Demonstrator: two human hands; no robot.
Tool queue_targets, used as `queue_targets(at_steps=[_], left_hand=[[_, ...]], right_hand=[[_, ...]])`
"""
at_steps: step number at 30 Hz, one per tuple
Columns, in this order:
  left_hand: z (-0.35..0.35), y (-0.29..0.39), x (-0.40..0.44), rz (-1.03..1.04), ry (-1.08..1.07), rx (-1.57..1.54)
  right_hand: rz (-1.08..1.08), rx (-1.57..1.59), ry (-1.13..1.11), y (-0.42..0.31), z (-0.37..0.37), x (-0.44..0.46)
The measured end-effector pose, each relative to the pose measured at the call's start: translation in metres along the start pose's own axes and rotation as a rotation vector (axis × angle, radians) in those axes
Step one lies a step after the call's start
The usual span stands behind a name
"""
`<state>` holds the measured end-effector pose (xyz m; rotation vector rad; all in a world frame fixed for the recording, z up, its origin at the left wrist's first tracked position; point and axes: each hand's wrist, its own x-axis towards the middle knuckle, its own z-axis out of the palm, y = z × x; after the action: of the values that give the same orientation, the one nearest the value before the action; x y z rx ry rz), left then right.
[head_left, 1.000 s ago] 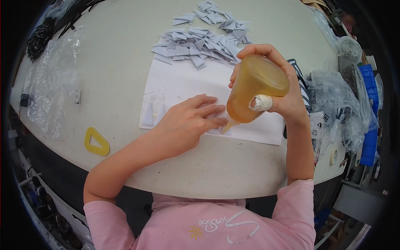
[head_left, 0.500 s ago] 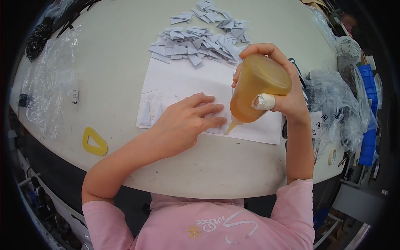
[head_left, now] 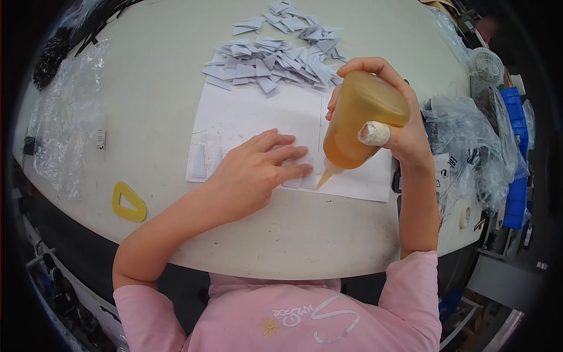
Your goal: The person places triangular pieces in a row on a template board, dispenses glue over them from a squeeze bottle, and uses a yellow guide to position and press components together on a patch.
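Note:
My right hand point(head_left: 404, 117) grips a squeeze bottle point(head_left: 366, 117) of amber liquid, likely glue, tilted with its narrow nozzle point(head_left: 324, 179) pointing down. White tape wraps the thumb. The tip is close to the front edge of a white paper sheet point(head_left: 252, 105); whether it touches cannot be made out. My left hand point(head_left: 258, 167) lies on the sheet with fingers spread, over small folded paper pieces point(head_left: 308, 178) near the nozzle. More pieces point(head_left: 199, 160) lie in a row at the sheet's left, partly hidden by the hand. A pile of folded paper pieces point(head_left: 270, 61) covers the sheet's far edge.
A yellow rounded triangular piece point(head_left: 129, 201) lies on the table point(head_left: 246, 252) at the left. Clear plastic wrap point(head_left: 67, 129) spreads behind it. On the right are plastic bags point(head_left: 469, 141), a tape roll point(head_left: 464, 217), a white fan point(head_left: 487, 66) and a blue bin point(head_left: 514, 158).
The view has shifted slightly, so everything sits a little further left. The bottle's nozzle is slightly further from my left fingertips, and a paper piece beside them shows more.

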<state>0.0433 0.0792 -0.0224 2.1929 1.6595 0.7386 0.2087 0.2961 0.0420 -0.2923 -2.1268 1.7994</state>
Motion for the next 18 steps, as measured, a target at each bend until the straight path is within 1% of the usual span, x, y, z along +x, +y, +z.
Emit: queue_targets(at_steps=[1,4,7,8,11,12,14,18], left_hand=[[0.0,0.0,0.0,0.006,0.003,0.008],[0.003,-0.002,-0.001,-0.003,0.033,0.017],[-0.013,-0.008,-0.002,-0.037,0.052,0.002],[-0.017,-0.01,-0.004,-0.032,0.052,0.026],[-0.023,-0.014,-0.008,-0.002,0.043,0.057],[-0.021,-0.015,-0.008,0.013,0.036,0.044],[-0.018,-0.016,-0.008,0.032,0.028,0.028],[-0.015,-0.016,-0.009,0.045,0.026,0.012]], right_hand=[[-0.028,-0.002,0.007,0.002,-0.001,0.0],[0.008,0.29,-0.031,-0.01,-0.007,-0.001],[-0.087,1.003,0.029,-0.004,-0.01,0.002],[-0.09,1.009,0.099,-0.005,-0.008,0.0],[-0.077,0.329,0.315,-0.007,0.011,-0.003],[-0.051,0.214,0.321,-0.009,0.018,-0.003],[-0.084,0.088,0.29,-0.002,0.025,0.0],[-0.072,0.033,0.247,0.002,0.033,0.003]])
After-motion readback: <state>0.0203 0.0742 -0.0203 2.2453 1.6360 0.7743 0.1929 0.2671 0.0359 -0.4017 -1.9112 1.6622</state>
